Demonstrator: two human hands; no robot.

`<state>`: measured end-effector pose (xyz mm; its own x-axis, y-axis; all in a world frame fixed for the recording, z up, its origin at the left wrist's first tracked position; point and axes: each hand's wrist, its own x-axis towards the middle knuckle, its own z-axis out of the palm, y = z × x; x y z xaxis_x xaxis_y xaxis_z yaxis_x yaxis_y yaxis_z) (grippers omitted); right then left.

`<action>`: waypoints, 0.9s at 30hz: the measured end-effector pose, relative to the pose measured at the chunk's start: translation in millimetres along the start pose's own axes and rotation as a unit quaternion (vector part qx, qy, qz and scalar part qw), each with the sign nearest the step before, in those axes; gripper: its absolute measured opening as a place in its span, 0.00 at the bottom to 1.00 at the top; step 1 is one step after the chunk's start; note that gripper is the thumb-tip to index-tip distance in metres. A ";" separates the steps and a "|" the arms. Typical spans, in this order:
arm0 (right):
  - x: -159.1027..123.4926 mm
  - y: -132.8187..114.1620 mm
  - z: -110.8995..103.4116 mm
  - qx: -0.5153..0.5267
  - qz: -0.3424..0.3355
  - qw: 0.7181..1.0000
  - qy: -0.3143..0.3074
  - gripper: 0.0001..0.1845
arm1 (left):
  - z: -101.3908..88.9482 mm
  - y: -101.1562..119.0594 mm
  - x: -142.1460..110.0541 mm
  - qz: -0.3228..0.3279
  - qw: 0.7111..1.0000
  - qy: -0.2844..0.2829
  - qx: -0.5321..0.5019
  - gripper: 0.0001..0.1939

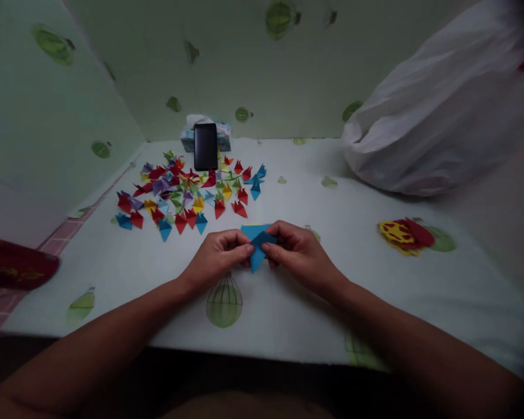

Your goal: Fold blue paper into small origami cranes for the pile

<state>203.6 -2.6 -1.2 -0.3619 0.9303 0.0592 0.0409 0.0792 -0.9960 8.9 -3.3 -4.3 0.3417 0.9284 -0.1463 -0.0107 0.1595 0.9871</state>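
Note:
Between my two hands is a small piece of blue folded paper [258,247], with a point hanging downward. My left hand [222,251] pinches its left side between thumb and fingers. On the other side, the thumb and forefinger of my right hand [300,251] grip its right edge. Just behind the folded piece lies a blue paper sheet [250,229], partly hidden by my hands, with a thin yellow edge at its back. Several small folded paper pieces [186,196] in red, blue, yellow, green and purple are spread beyond my left hand.
A black phone [205,146] leans against a tissue box [223,135] at the back. The large white plastic bag [413,125] fills the right rear. Yellow and red cut-outs [404,234] lie at right. A dark red packet [20,263] sits at the left edge of the white table [288,314].

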 end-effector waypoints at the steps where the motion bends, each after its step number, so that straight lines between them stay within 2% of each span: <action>1: -0.4 0.5 0.6 0.001 -0.005 1.000 0.002 0.03 | 0.2 -0.7 0.0 -0.001 1.000 -0.003 -0.005 0.08; 6: -2.2 0.2 -0.4 0.016 -0.041 0.999 -0.002 0.06 | 0.7 -3.0 -0.3 -0.008 0.999 -0.021 -0.047 0.07; 15: -2.3 4.7 -3.0 -0.064 -0.124 0.990 0.002 0.13 | 2.0 -1.8 -0.9 -0.031 0.993 -0.028 -0.115 0.07; 23: -2.7 5.5 -3.7 -0.072 -0.143 0.987 -0.003 0.13 | 1.9 -2.8 -1.1 -0.027 0.994 -0.024 -0.106 0.11; 27: -2.0 4.7 -3.2 -0.029 -0.099 0.994 -0.019 0.11 | 0.0 -5.3 -1.1 -0.019 0.998 -0.010 -0.066 0.10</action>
<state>207.4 -2.9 -5.8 -0.4034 0.8801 0.2504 0.0191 0.2817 -0.9593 8.6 -5.2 -9.4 0.3620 0.9146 -0.1800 -0.1214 0.2378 0.9637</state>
